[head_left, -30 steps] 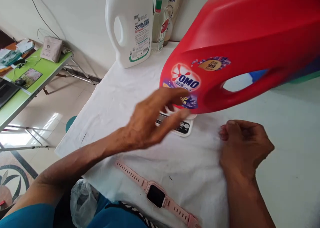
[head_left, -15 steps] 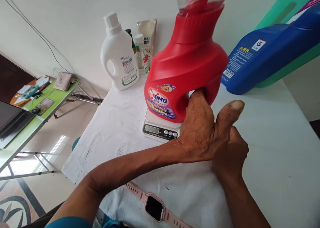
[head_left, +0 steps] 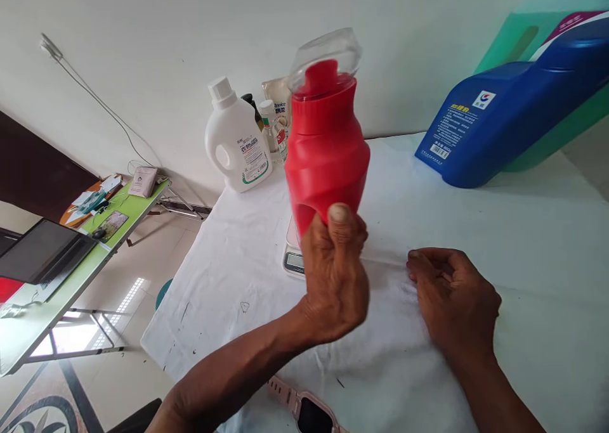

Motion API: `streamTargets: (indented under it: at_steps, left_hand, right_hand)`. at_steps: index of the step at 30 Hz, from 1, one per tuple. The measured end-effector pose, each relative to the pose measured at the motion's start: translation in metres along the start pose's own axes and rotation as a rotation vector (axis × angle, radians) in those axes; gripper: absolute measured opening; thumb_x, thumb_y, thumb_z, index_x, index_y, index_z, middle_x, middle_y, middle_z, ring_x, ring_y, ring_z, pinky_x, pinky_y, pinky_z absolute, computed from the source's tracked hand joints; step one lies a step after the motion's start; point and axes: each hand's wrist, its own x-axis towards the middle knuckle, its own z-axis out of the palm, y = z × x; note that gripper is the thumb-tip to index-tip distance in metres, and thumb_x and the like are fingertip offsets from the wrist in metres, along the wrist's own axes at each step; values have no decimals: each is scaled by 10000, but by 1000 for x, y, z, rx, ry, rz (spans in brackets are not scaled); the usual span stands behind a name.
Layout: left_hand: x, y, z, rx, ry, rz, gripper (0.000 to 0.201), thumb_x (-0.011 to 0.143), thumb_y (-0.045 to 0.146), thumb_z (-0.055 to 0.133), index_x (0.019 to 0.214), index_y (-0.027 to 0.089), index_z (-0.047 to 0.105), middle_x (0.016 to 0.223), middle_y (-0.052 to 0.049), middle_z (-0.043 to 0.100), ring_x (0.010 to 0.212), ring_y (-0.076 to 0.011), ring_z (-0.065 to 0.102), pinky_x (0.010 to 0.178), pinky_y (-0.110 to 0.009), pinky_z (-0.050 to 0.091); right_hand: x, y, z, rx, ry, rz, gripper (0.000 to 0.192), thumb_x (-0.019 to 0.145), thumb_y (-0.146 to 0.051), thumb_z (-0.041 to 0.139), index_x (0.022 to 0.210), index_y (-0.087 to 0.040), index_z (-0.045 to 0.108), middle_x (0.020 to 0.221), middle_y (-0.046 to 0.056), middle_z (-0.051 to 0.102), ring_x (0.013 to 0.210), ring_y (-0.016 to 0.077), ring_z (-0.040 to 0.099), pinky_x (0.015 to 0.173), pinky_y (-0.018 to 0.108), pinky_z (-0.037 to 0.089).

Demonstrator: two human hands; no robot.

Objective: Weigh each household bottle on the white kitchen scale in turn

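Left hand [head_left: 335, 274] now clamped on red jug [head_left: 326, 148] handle, jug lifted off scale [head_left: 295, 255] vs. sitting on it 0.5 s ago; weighing looks done. Right hand [head_left: 451, 297] loosely curled on cloth [head_left: 228, 281], empty.

A white plastic jug [head_left: 236, 149] stands at the far edge of the cloth-covered bench [head_left: 547, 243], a blue plastic container [head_left: 504, 109] lies tilted nearby, and a pink wristwatch [head_left: 309, 411] lies at the near edge.

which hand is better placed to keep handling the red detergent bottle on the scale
Left. The left hand is already closed on the red plastic detergent bottle over the small white kitchen scale. The right hand rests curled on the white cloth, apart from the bottle.
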Motion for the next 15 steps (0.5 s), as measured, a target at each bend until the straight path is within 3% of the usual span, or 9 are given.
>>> streamTargets:
  at_steps: [2,4,7,10,15]
  left_hand:
    - [4,1,-14,-115,134,-90,748,984,888,56,766,246,372,661,-54,468,610,-196,480,546,-391,412]
    - [8,0,-30,-166,185,-121,799,929,970,153,700,239,381,587,-22,381,530,-154,371,483,-357,321]
    - [12,-6,-53,-186,171,-74,811,916,984,253,651,233,403,561,11,309,491,-112,265,443,-321,230]
    - [17,-8,-73,-151,105,6,782,944,954,284,622,243,331,529,39,223,458,-98,200,418,-315,213]
    - [28,8,-102,-141,36,54,801,911,994,190,583,263,225,471,53,119,400,-95,158,374,-326,201]
  right_hand:
    - [1,1,1,6,8,16,377,722,-601,656,861,-250,672,743,29,707,705,267,654,707,407,482]
    - [2,0,2,6,16,40,356,713,-581,661,848,-253,677,736,25,707,696,263,647,691,402,475]
    - [2,-2,2,-4,16,61,336,710,-574,660,826,-260,681,720,19,705,690,267,643,689,410,479]
    - [3,-2,1,-19,21,64,351,706,-597,657,823,-268,687,719,18,710,691,275,645,707,429,493]
    - [5,0,1,-20,21,98,373,681,-617,666,837,-279,692,743,22,726,744,299,690,776,469,527]
